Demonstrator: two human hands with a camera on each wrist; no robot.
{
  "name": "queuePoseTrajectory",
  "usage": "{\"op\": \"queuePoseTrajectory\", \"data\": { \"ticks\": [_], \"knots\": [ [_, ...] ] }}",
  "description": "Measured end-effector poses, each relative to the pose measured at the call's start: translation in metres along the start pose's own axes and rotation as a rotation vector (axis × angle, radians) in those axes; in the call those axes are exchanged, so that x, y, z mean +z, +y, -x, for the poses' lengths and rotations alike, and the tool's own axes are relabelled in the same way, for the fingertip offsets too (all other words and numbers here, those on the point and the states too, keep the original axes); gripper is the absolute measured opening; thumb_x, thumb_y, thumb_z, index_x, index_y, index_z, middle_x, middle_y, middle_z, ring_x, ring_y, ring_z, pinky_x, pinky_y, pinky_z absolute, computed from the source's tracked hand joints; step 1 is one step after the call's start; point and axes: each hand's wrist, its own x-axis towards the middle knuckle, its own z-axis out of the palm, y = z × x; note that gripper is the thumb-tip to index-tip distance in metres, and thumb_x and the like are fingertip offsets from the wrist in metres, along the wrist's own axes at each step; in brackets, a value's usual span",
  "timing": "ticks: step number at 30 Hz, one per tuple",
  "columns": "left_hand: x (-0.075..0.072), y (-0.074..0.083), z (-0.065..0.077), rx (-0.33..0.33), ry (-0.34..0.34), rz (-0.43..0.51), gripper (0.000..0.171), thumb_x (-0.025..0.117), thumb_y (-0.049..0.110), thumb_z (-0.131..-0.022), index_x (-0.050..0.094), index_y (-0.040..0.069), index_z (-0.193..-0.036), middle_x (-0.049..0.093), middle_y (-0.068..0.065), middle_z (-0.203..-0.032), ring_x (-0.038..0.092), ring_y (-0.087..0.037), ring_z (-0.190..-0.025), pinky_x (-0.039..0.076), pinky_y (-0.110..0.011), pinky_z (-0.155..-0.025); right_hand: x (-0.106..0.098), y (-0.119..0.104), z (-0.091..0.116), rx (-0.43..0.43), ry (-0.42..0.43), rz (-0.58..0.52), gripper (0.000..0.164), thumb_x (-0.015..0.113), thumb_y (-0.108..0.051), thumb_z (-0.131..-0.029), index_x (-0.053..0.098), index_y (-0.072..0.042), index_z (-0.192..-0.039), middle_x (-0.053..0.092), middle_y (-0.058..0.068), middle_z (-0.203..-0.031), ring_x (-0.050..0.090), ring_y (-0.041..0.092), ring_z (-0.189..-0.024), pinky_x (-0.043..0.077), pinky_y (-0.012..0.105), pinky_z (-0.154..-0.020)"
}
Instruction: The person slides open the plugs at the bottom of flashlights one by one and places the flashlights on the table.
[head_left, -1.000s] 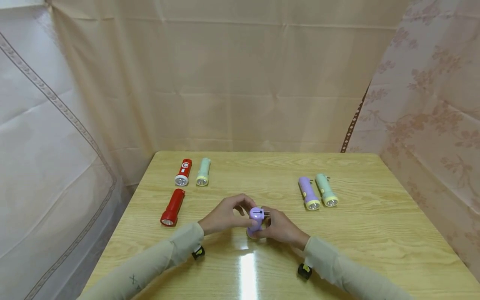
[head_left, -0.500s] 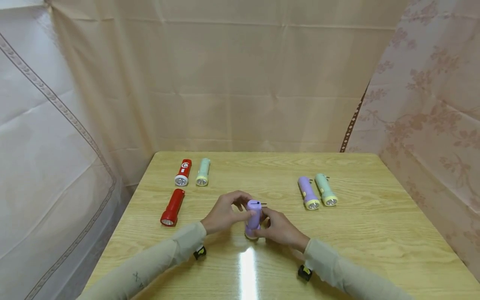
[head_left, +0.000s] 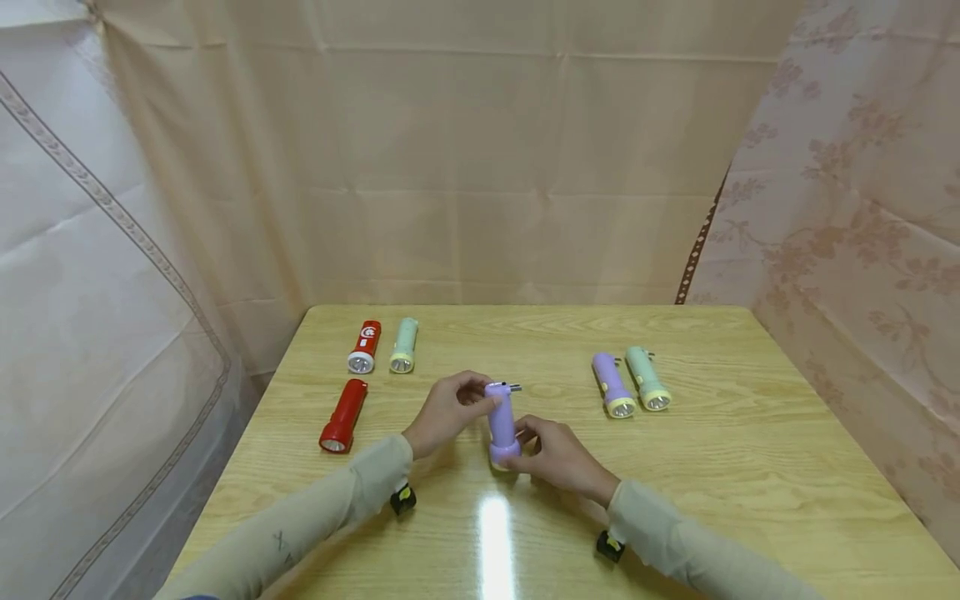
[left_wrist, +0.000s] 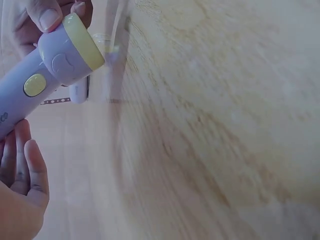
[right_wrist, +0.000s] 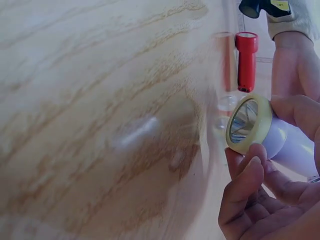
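Observation:
A purple flashlight with a pale yellow lens ring is held between both hands over the middle of the table, its lens end low and its end with metal prongs up. My left hand grips the upper end near the prongs. At the lower end my right hand pinches the wide head between thumb and fingers. In the left wrist view a yellow button shows on the flashlight's body. The right wrist view looks into the lens, with the right thumb and fingers around its ring.
On the left of the wooden table lie a red flashlight, a red-and-white one and a mint green one. Another purple flashlight and a mint green one lie at the right. Cloth hangs behind.
The flashlight's pronged end has risen and swung away from me, so more of its body shows. My left hand has moved up with it; the right hand stays at the head.

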Motion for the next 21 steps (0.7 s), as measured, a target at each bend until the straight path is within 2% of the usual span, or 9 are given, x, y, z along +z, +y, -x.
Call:
{"op": "queuePoseTrajectory", "data": {
  "ticks": [4,12,16,21],
  "knots": [
    [0.000,-0.004,-0.003,-0.059,0.015,0.034,0.032,0.077,0.031,-0.095,0.071,0.010,-0.119,0.072,-0.002,-0.109,0.067,-0.019,-0.097,0.058,-0.036,-0.085,-0.001,0.000,0.001,0.009,0.002,-0.008,0.042,0.083,-0.033,-0.088,0.068,-0.006,-0.117,0.070,0.002,-0.101,0.063,0.018,-0.082,0.054,0.030,-0.064],
    [0.005,-0.013,-0.008,-0.166,-0.018,0.114,0.036,0.076,0.033,-0.095,0.070,0.006,-0.118,0.072,-0.006,-0.107,0.068,-0.019,-0.096,0.058,-0.042,-0.087,0.002,0.003,0.003,0.024,-0.005,-0.019,0.039,0.083,-0.031,-0.087,0.067,-0.004,-0.110,0.067,0.003,-0.096,0.060,0.017,-0.079,0.053,0.028,-0.062],
    [0.006,-0.013,-0.009,-0.191,-0.027,0.158,0.038,0.075,0.031,-0.096,0.068,0.001,-0.119,0.072,-0.009,-0.107,0.068,-0.020,-0.095,0.059,-0.043,-0.084,0.002,0.003,0.004,0.026,-0.010,-0.026,0.039,0.083,-0.032,-0.088,0.065,-0.004,-0.109,0.066,0.004,-0.096,0.060,0.017,-0.079,0.052,0.028,-0.062],
    [0.006,-0.012,-0.010,-0.226,-0.035,0.172,0.039,0.074,0.032,-0.097,0.068,0.002,-0.121,0.072,-0.010,-0.108,0.069,-0.022,-0.095,0.060,-0.043,-0.083,0.001,0.002,0.005,0.043,-0.016,-0.050,0.038,0.081,-0.031,-0.089,0.064,-0.005,-0.111,0.066,0.004,-0.096,0.061,0.017,-0.081,0.053,0.028,-0.064]
  ]
}}
